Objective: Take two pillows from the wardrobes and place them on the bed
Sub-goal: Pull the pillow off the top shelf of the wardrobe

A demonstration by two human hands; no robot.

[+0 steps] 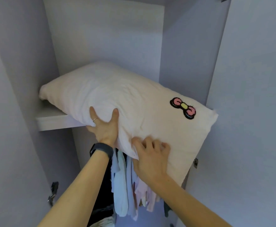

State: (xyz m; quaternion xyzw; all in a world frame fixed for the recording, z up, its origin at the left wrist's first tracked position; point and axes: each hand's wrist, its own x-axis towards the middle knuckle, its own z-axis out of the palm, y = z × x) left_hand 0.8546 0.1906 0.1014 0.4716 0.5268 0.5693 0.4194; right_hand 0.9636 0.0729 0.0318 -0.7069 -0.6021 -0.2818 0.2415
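pillow half off the wardrobe shelf, both hands on it

the wardrobe (104,38) stands open, pale lilac inside, split by one white shelf (52,119). above the shelf the compartment holds a single pillow (117,95). below the shelf hang clothes (120,185) in light blue, lilac and pale pink, packed close together, with something dark to their left.

the pillow's far left corner lies over the shelf, while its larger near part sticks out past the shelf's front edge and slopes down to the right, over the hanging clothes. it is plump and cream white, with a soft, slightly creased cover. near its right end sits a stitched bow patch (183,108), pink loops with a yellow knot and a dark outline.

the left hand (104,126) grips the pillow's front edge just right of the shelf's front edge: thumb and one finger spread up over the top, the other fingers hidden beneath. a thin ring (95,119) shows on that finger and a dark wristband (100,149) on the wrist. the right hand (150,158), lower than the shelf and further right, has its fingers curled into the cover at the pillow's bottom edge, bunching the fabric.

a metal hinge (53,192) shows on the left door, well below the shelf.
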